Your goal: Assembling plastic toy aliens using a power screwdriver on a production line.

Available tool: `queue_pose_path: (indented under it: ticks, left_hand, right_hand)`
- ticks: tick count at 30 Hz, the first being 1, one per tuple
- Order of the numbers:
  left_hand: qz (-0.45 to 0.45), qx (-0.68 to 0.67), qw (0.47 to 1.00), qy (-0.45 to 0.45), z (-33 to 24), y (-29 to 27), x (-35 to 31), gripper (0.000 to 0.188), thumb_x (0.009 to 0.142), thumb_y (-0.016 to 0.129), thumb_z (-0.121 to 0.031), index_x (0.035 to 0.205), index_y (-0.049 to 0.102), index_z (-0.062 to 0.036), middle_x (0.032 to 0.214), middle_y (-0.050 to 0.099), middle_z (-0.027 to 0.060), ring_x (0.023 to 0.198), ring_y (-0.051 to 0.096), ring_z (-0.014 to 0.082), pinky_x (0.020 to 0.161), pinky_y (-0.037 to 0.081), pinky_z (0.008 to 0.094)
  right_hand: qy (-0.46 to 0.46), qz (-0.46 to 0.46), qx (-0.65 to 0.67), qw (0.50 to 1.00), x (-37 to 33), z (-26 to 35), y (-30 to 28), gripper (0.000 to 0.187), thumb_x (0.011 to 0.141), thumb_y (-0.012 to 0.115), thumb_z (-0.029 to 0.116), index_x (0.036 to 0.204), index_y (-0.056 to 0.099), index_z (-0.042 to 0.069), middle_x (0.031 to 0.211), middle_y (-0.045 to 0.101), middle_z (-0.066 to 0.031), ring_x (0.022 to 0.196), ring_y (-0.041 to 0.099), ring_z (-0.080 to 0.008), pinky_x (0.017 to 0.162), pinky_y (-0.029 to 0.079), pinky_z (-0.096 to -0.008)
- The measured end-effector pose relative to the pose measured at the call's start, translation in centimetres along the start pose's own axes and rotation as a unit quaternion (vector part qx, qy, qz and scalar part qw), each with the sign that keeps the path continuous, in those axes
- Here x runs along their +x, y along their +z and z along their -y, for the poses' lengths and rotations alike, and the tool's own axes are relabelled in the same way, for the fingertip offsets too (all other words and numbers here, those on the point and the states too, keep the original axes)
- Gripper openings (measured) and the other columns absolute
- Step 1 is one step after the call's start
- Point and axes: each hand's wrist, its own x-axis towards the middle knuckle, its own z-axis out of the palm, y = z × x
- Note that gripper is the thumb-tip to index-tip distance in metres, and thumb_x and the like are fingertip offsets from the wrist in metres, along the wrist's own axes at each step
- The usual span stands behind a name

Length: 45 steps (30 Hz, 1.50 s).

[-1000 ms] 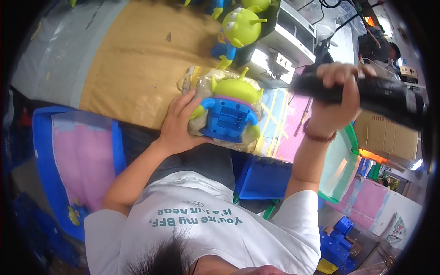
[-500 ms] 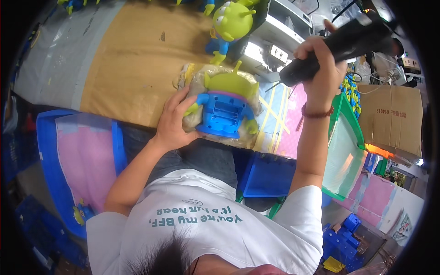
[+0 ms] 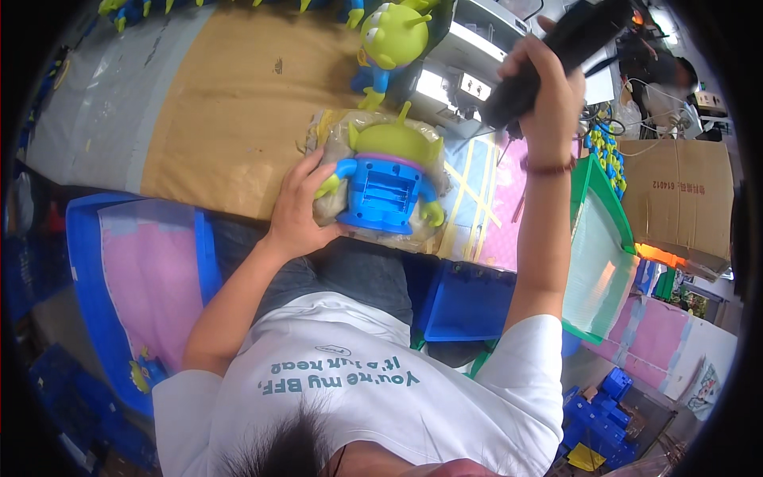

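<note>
A green alien toy with a blue body (image 3: 381, 179) lies back-up on a clear plastic pad at the near edge of the brown workbench (image 3: 230, 103). My left hand (image 3: 306, 203) grips its left side and arm. My right hand (image 3: 544, 87) is raised above the bench, shut on a black power screwdriver (image 3: 556, 52) that points up and to the right. A second, upright alien toy (image 3: 389, 44) stands just beyond the first.
A blue crate with a pink liner (image 3: 135, 262) sits at my left. A green-rimmed tray (image 3: 600, 238) and a cardboard box (image 3: 675, 199) are at my right. Grey machine housing (image 3: 469, 56) stands behind the toys. Another person (image 3: 668, 75) sits far right.
My right hand has lifted the black screwdriver up and to the left, tilting it more upright. My left hand keeps hold of the toy, which has barely shifted.
</note>
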Motion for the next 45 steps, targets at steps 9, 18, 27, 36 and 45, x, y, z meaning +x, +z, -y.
queue_pose_path:
  ticks: [9, 18, 27, 36, 45]
  left_hand:
    - [-0.026, -0.020, 0.999, -0.003, 0.1, 0.3, -0.4, 0.091, 0.062, 0.087, -0.024, 0.138, 0.040, -0.0095, 0.142, 0.039, 0.0220, 0.129, 0.040, 0.0402, 0.107, 0.033, 0.0457]
    - [-0.010, 0.010, 1.000, 0.006, -0.2, 0.1, -0.4, 0.086, 0.069, 0.084, -0.031, 0.136, 0.037, -0.0066, 0.142, 0.039, 0.0252, 0.130, 0.041, 0.0412, 0.106, 0.036, 0.0456]
    - [-0.015, 0.012, 1.000, 0.005, -0.1, 0.1, -0.6, 0.086, 0.068, 0.084, -0.030, 0.136, 0.037, -0.0078, 0.142, 0.038, 0.0254, 0.130, 0.041, 0.0414, 0.106, 0.036, 0.0461]
    - [-0.016, -0.001, 1.000, 0.001, -0.2, 0.1, -0.5, 0.086, 0.067, 0.084, -0.026, 0.137, 0.038, -0.0083, 0.143, 0.038, 0.0244, 0.129, 0.041, 0.0408, 0.107, 0.036, 0.0454]
    - [-0.021, 0.001, 1.000, 0.009, -0.2, 0.0, -0.4, 0.088, 0.066, 0.085, -0.028, 0.137, 0.038, -0.0085, 0.143, 0.038, 0.0247, 0.128, 0.042, 0.0411, 0.107, 0.035, 0.0457]
  right_hand:
    - [-0.059, 0.105, 0.109, 0.987, -10.2, 3.9, 2.2, 0.065, 0.087, 0.066, 0.020, 0.140, 0.032, 0.006, 0.078, 0.053, -0.0053, 0.061, 0.054, -0.0161, 0.060, 0.046, -0.0338]
    - [-0.135, 0.192, 0.098, 0.967, -12.9, 1.4, 2.5, 0.060, 0.086, 0.071, 0.018, 0.132, 0.034, 0.013, 0.075, 0.055, -0.0049, 0.059, 0.056, -0.0176, 0.059, 0.049, -0.0350]
    - [-0.156, 0.220, 0.176, 0.947, -14.1, 1.2, 2.4, 0.056, 0.077, 0.070, -0.004, 0.125, 0.044, 0.011, 0.075, 0.060, -0.0129, 0.060, 0.058, -0.0214, 0.052, 0.046, -0.0299]
    - [-0.148, 0.159, 0.204, 0.955, -14.2, 1.0, 3.7, 0.066, 0.075, 0.072, -0.003, 0.131, 0.043, 0.014, 0.072, 0.060, -0.0101, 0.061, 0.059, -0.0227, 0.053, 0.047, -0.0324]
    - [-0.152, 0.259, 0.192, 0.934, -12.8, 0.3, 2.8, 0.072, 0.069, 0.072, -0.008, 0.131, 0.043, 0.013, 0.074, 0.061, -0.0085, 0.061, 0.059, -0.0224, 0.055, 0.046, -0.0321]
